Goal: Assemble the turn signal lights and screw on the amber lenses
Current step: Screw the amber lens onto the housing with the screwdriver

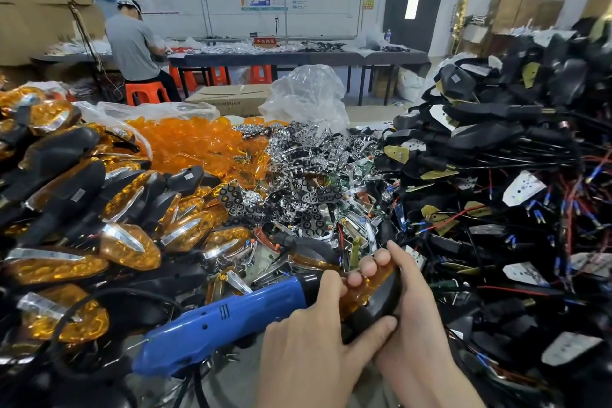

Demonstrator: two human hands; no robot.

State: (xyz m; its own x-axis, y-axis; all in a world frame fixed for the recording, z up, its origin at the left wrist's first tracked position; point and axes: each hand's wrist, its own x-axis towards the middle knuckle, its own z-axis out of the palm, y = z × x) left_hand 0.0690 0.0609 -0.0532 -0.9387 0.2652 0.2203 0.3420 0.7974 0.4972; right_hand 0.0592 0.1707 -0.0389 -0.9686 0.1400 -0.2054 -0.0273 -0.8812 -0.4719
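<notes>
Working inside a ring of stock, each kind set apart, probably for reaching without searching: banking wired black housings (496, 149) high on the right, stacking finished lights (86, 205) on the left, heaping loose amber lenses (192, 142) and chrome reflectors (308, 172) at the back between them. Resting the blue electric screwdriver (215, 318) low in front, nose aimed right at the work, seemingly ready for the lens screws. Holding the turn signal (381, 305) at bottom centre, between both hands. Wrapping the right hand (414, 318) round it from the right, fingers (367, 267) curling over the amber lens (357, 295), likely seating it on the shell. Pinching it with the left hand (304, 334), thumb pressing the black shell, fingers overlapping the screwdriver's nose; gripping that tool as well or not, impossible to tell. Running its long axis from lower left to upper right, lens facing up and leftward, black back lying toward the right palm; tip end hidden under fingers.
</notes>
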